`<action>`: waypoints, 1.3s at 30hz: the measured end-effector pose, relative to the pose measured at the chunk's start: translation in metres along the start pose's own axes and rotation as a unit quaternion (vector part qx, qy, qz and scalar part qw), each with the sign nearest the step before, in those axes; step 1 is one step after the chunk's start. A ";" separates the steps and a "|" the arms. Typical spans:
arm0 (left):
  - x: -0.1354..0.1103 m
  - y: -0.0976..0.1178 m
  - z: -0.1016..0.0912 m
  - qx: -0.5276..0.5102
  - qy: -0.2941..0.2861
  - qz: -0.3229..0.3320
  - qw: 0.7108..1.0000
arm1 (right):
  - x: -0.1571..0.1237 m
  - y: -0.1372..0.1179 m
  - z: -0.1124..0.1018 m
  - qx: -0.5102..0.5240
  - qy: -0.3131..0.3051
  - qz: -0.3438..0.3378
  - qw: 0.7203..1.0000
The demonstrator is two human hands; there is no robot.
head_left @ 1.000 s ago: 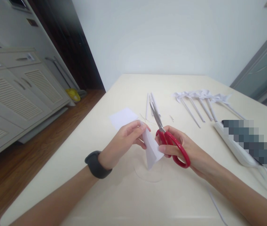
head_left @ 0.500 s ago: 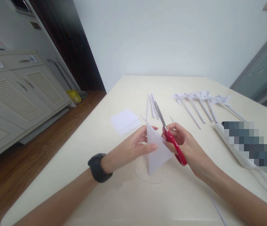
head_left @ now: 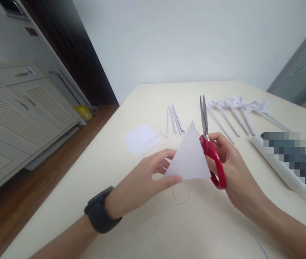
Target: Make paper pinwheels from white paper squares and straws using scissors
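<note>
A white paper triangle (head_left: 188, 156) is held up over the table in front of me. My left hand (head_left: 160, 169) pinches its lower left corner, thumb in front and the other fingers behind. Red-handled scissors (head_left: 215, 158) are in my right hand (head_left: 230, 163), blades pointing up and away, slightly parted, to the right of the paper. Whether my right fingers also touch the paper's right edge is hidden by the handles. A thin curled paper strip (head_left: 181, 202) lies on the table below the triangle.
Square paper sheets (head_left: 140, 138) lie at left with thin offcuts beside them. Rolled paper sticks (head_left: 175, 118) rest behind. Several paper pinwheels (head_left: 236, 104) on sticks lie at the back right. Nearer on the right is a white tray (head_left: 274, 163) with blurred contents. A cabinet (head_left: 29, 104) stands left.
The paper has turned from nearly edge-on to a flat face toward me. My right hand and the scissors have moved right, and the blades now point more upright.
</note>
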State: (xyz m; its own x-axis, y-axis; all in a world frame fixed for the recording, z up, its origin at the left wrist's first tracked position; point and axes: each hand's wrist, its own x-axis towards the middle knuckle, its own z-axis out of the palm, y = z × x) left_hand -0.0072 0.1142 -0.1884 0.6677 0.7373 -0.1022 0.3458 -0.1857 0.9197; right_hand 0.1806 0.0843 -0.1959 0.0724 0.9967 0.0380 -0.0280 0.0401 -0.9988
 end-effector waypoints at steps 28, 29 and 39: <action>0.004 -0.012 0.013 -0.145 0.093 -0.010 0.985 | 0.000 0.003 -0.001 0.080 -0.014 -0.021 0.997; 0.004 -0.011 0.013 -0.169 0.099 -0.015 0.981 | -0.001 0.002 -0.001 0.086 -0.021 -0.026 0.996; 0.002 -0.007 0.005 -0.188 0.176 -0.038 0.966 | 0.010 -0.004 -0.010 0.063 -0.027 -0.063 0.996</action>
State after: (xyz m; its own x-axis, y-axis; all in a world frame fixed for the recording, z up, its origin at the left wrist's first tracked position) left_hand -0.0051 0.1138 -0.1969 0.3623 0.9266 -0.1004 0.0770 0.0776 0.9940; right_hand 0.1909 0.0931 -0.1916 0.0302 0.9855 0.1670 -0.1470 0.1696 -0.9745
